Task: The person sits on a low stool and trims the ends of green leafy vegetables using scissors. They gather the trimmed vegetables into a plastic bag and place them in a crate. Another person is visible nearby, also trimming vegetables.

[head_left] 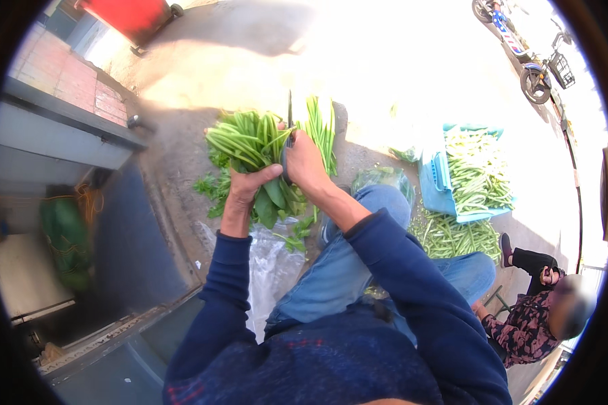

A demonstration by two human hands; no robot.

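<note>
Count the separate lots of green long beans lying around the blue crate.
2. One fills the blue crate as a heap of long beans; a second pile lies on the ground just below it. More may be hidden behind the person's right arm.

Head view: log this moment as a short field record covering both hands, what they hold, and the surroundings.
left hand: left hand grips a bundle of leafy greens
right hand: right hand closed on a knife, blade upright beside the greens
ground: clear plastic bag below the hands
right side: blue crate with green beans
other person: seated at lower right
background: parked scooter, red bin
</note>
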